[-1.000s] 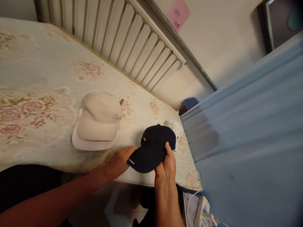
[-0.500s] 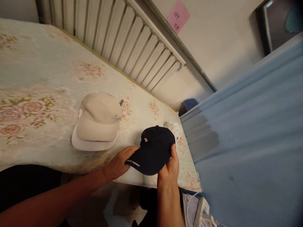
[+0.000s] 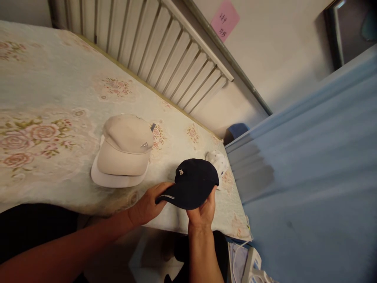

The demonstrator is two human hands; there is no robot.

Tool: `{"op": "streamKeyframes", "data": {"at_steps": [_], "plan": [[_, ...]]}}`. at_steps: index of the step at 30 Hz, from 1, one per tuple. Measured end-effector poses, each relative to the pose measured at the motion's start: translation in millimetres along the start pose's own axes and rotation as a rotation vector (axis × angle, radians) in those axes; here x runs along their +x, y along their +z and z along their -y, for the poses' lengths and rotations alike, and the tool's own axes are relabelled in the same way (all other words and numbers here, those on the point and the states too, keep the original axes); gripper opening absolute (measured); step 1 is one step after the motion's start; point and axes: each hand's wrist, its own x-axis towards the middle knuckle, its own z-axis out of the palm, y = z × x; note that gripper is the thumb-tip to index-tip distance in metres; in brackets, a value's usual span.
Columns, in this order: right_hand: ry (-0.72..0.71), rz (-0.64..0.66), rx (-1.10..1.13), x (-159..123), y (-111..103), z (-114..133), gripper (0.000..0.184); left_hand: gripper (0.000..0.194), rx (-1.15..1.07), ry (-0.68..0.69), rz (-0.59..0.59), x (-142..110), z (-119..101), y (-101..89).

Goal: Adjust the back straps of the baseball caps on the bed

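A dark navy baseball cap (image 3: 196, 182) is held up over the near edge of the bed, its brim toward me and to the left. My left hand (image 3: 150, 202) pinches the brim's left corner, where white lettering runs along the edge. From below and the right, my right hand (image 3: 204, 208) grips the cap's side; most of its fingers are hidden under the cap. To the left lies a beige cap (image 3: 126, 135), stacked on a white cap (image 3: 101, 177) whose brim sticks out below. Behind the navy cap rests a white cap with small dark spots (image 3: 217, 161), partly covered.
The floral-covered bed (image 3: 67, 94) spans the left and middle. A slatted metal rail (image 3: 173, 51) runs along its back. On the right hangs a blue curtain (image 3: 309, 169). A white power strip (image 3: 252, 261) with cables stands at lower right. A pink note (image 3: 225, 20) is on the wall.
Both hands keep hold of the navy cap. Its front has tipped, so the brim looks flatter and the crown shorter. My right hand has shifted lower under its side. The other caps stay put.
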Motion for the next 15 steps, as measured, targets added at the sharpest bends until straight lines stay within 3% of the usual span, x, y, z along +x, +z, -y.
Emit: {"op": "streamKeyframes", "data": {"at_steps": [4, 10, 15], "plan": [[-0.079, -0.087, -0.091, 4.2, -7.6, -11.0, 0.017, 0.039, 0.029, 0.01, -0.012, -1.7, 1.4, 2.0], [-0.249, -0.042, -0.254, 7.0, -11.9, -32.2, 0.038, 0.041, 0.083, 0.063, 0.014, -3.0, 3.0, 1.8], [-0.321, 0.015, -0.363, 15.0, -34.7, -38.8, 0.047, 0.045, 0.16, 0.114, 0.023, -2.5, 1.2, -1.8]]}}
